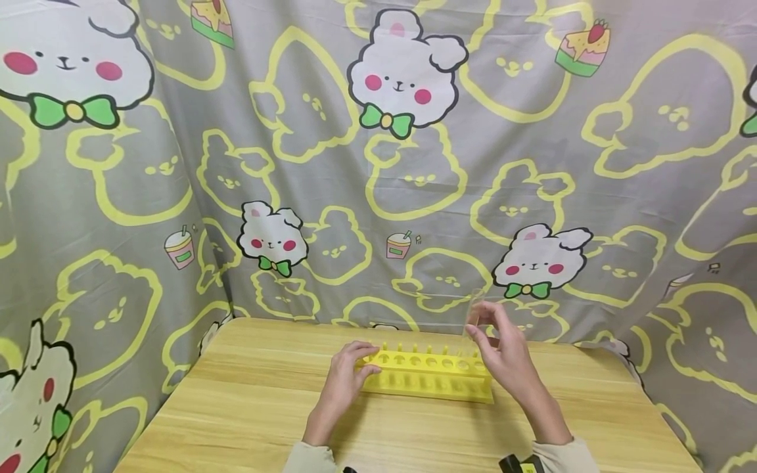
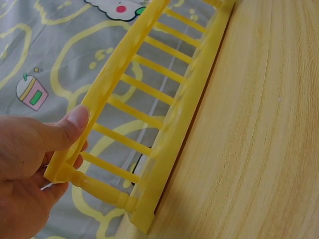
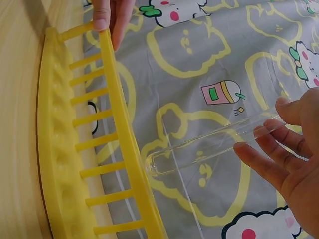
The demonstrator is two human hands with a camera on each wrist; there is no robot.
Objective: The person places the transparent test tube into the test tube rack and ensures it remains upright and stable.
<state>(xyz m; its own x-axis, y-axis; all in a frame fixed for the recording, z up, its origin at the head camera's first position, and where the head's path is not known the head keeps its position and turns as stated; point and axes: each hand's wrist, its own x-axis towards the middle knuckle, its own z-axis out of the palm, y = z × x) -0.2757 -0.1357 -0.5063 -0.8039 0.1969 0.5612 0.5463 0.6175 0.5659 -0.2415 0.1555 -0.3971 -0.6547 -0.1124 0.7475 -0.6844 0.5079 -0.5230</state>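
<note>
A yellow plastic test tube rack [image 1: 426, 389] stands on the table, with a row of round holes along its top bar. My left hand [image 1: 345, 378] grips the left end of that bar; in the left wrist view the thumb [image 2: 78, 118] lies on top and the fingers curl beneath. A clear glass test tube [image 3: 199, 147] is pinched between the thumb and fingers of my right hand [image 1: 504, 343]. Its rounded bottom end is at the rack's upper bar, near the right part; whether it has entered a hole, I cannot tell. No liquid shows inside the tube.
The wood-grain table [image 1: 248, 394] extends around the rack on both sides and in front. Behind it hangs a grey curtain [image 1: 331, 184] printed with cartoon rabbits, close to the table's back edge. Pegs [image 1: 415, 349] rise along the rack's back.
</note>
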